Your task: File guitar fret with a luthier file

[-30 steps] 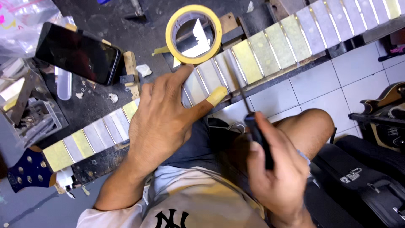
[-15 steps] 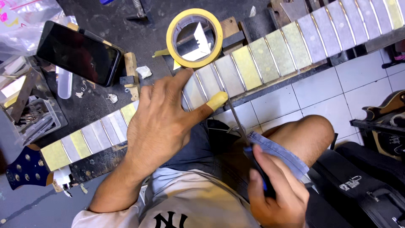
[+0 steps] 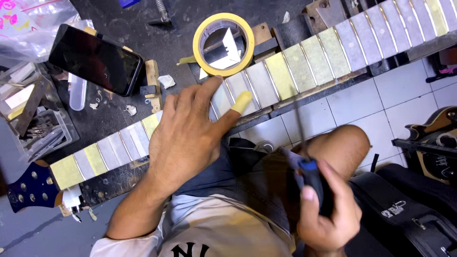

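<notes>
- The left hand (image 3: 188,138) lies flat on the guitar neck (image 3: 266,81), fingers spread wide and gripping nothing; the thumb tip is wrapped in yellow tape and rests on the fretboard edge.
- The neck runs slantwise across the dark tabletop (image 3: 166,43), from the blue headstock (image 3: 31,185) at the lower left up to the right edge. Strips of masking tape cover the wood between the bare metal frets.
- The right hand (image 3: 328,209) is held low over the person's knee, well apart from the neck, fingers closed around the dark and blue handle of a thin file (image 3: 304,157), whose blade points up toward the fretboard.
- Risk, as I judge it: the neck is held down by the palm alone, so a hard stroke could shift it, and the blade could skid off a fret onto the tape or the left fingers.
- The roll of masking tape (image 3: 223,44) sits just beside the neck and could be knocked if the neck slides.
- The smartphone (image 3: 95,59) lies propped on small wooden blocks and could tip off.
- A clear plastic tray (image 3: 40,126) at the left holds metal tools; which ones I cannot tell.
- A black hard case (image 3: 409,214) lies shut on the tiled floor; its contents are hidden.
</notes>
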